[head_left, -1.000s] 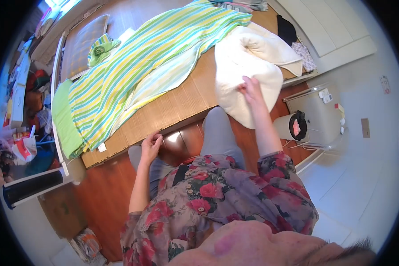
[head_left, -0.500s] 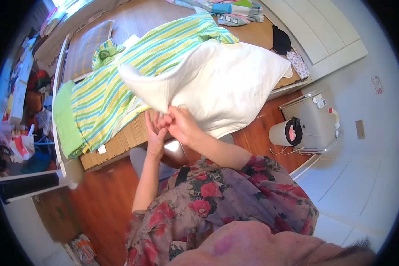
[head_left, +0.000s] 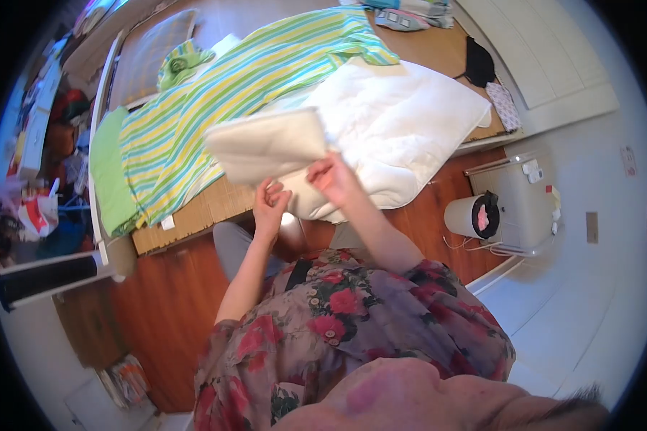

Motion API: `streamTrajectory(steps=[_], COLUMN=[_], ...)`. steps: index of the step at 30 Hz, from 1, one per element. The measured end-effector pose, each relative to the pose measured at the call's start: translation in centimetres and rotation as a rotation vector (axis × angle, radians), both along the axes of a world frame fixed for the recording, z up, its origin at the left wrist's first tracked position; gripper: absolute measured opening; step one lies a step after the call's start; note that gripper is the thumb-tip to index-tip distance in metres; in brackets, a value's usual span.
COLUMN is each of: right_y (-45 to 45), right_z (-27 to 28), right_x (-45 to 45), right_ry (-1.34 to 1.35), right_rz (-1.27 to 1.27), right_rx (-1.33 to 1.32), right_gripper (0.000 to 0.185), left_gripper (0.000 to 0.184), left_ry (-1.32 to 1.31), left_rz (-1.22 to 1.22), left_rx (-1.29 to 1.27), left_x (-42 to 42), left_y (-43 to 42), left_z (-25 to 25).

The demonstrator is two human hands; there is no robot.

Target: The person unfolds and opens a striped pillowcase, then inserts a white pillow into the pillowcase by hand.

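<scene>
A white quilt [head_left: 402, 122] spreads over the bed's near right part and hangs off its front edge. One flap of it [head_left: 266, 144] stands raised and folded before me, slightly blurred. My right hand [head_left: 336, 183] has its fingers curled closed at the flap's lower right corner. Lower left of it, my left hand [head_left: 269, 208] bends its fingers at the flap's bottom edge; the fingertips' contact is partly hidden. Behind the quilt lies a striped green, yellow and blue cover [head_left: 244, 79], with a plain green end [head_left: 108, 179] at the left.
A bunched striped cloth [head_left: 183, 65] and a checked pillow [head_left: 154, 57] lie at the back left. Black clothing [head_left: 478, 63] rests at the bed's right end. A bin with a black bag [head_left: 467, 217] stands on the wooden floor [head_left: 165, 316]. Cluttered shelves fill the left.
My hands have moved apart, the right one shifting right. The quilt's pointed fold has become a broader raised flap. My left fingers, spread before, are now curled. The view has shifted slightly.
</scene>
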State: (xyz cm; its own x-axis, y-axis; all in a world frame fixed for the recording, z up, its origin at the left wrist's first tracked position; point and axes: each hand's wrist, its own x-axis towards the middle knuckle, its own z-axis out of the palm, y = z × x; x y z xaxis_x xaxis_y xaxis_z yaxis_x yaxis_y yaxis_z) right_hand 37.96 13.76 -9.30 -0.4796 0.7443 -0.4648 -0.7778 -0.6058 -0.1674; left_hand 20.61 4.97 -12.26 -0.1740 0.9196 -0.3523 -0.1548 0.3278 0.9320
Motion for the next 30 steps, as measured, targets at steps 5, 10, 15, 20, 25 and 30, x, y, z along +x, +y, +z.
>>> streamTrajectory(steps=[5,10,15,20,25,30], right_y=[0.6,-2.4,-2.9,-2.6,-1.9,0.9], right_z=[1.6,1.2,-1.9,-0.8,1.3,-3.7], right_x=[2.9,1.7,1.9,3.7,1.5,0.8], right_ry=[0.013,-0.177,-0.297,-0.425,-1.637,-2.350], right_rz=[-0.039,0.060,0.089,0.150,-0.005,0.180], right_rx=[0.059,0.111,0.241,0.138,0.999,0.962], right_gripper=[0.026,0.029,0.034,0.035,0.047,0.077], left_gripper=[0.104,0.107,0.085,0.085,0.081,0.084], left_ry=[0.494,0.248,0.234,0.118,0.414,0.882], left_rz=[0.343,-0.030,-0.617,-0.579,-0.428,-0.138], left_rx=[0.025,0.293,0.172,0.206,0.291,0.211], left_x=[-3.0,-2.6,4.6,5.1,5.1,3.6], left_y=[0.4,5.4,5.3,5.0,4.1,2.9], left_z=[-3.4,-1.0,2.9,1.2,-3.8,-4.2])
